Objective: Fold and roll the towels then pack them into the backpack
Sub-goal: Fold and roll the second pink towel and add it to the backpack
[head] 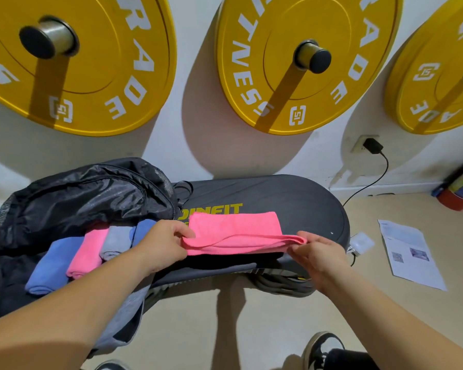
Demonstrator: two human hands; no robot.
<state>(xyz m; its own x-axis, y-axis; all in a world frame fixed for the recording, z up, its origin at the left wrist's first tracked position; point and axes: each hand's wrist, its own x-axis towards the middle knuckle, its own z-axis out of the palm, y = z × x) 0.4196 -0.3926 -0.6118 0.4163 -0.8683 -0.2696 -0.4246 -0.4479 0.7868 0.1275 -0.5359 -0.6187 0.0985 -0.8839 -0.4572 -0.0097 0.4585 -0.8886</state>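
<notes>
Tension from left grip (163,241) and right grip (318,253), each pinching an end, straightens the folded pink microfibre towel (238,231) for rolling.

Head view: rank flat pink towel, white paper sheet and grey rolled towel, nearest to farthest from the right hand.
1. Flat pink towel, held at the right hand's fingertips.
2. White paper sheet, on the floor, right.
3. Grey rolled towel, left, in the black backpack.

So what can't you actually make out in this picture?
Head view only:
Inside of the backpack: hidden by its flap and the rolled towels.
Yellow lettering on the black board: start covered by the backpack.
Print on the floor paper: too small.
Yellow weight plates: cut off by the frame edges.
</notes>
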